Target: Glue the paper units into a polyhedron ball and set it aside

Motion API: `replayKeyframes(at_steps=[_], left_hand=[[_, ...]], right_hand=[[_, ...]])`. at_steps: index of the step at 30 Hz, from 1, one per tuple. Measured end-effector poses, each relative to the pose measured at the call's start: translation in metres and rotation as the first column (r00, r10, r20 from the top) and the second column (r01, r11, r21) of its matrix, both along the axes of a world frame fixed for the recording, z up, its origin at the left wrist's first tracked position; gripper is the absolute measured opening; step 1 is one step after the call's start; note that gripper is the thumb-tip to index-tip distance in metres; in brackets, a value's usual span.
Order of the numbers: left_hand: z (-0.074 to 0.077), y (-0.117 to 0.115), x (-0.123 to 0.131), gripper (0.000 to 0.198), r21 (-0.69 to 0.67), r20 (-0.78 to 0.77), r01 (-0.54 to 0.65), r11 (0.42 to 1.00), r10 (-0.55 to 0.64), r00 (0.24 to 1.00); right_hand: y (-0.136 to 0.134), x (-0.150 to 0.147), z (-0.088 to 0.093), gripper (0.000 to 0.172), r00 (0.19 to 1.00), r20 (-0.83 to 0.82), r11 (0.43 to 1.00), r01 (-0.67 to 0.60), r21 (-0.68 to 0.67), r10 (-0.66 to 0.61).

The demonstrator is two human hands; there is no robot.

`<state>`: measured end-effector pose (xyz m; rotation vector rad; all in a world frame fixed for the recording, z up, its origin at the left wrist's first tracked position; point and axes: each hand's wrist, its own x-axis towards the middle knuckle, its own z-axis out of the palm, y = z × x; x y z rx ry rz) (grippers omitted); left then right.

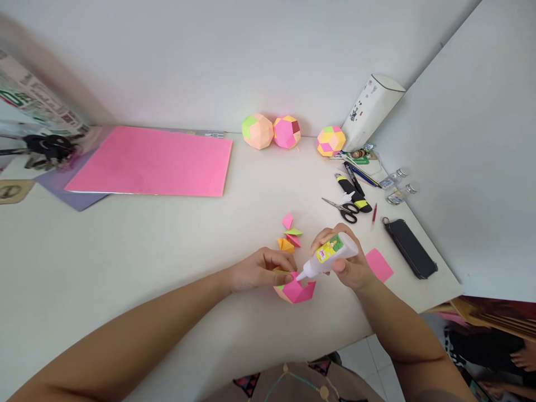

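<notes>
My left hand (267, 269) pinches the upper left edge of a partly built folded-paper ball (293, 292), mostly pink with some green and peach. A clear glue bottle (331, 252) with a yellow and green label is gripped in my right hand (350, 265). It tilts down to the left, its white nozzle tip at the pink paper beside my left fingertips. The ball's right side stands open, with a pink flap sticking out. Just beyond it lie several small folded paper pieces (287, 244) in pink, green and orange.
Three finished paper balls (287, 132) stand by the wall. Pink sheets (154, 162) lie at the left. On the right are scissors (345, 211), a cutter (353, 192), small glass bottles (402, 194), a black pouch (410, 248) and a pink paper square (379, 264). Another person's hand (524, 358) shows lower right.
</notes>
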<state>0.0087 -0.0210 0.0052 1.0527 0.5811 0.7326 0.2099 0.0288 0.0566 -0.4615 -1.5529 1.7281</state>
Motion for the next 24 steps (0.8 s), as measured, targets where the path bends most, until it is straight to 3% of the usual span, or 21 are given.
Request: replayKeyframes(at_steps=[7, 24], left_hand=[[-0.0025, -0.0006, -0.0004, 0.011, -0.004, 0.017, 0.004, 1.000, -0.004, 1.000], [-0.0040, 0.0009, -0.0004, 0.014, -0.037, 0.024, -0.005, 0.999, 0.006, 1.000]], right_hand=[[0.0000, 0.0008, 0.0007, 0.031, 0.999, -0.018, 0.998, -0.049, -0.026, 0.049], [-0.0003, 0.0016, 0.0002, 0.033, 1.000, -0.010, 1.000, -0.018, -0.022, 0.017]])
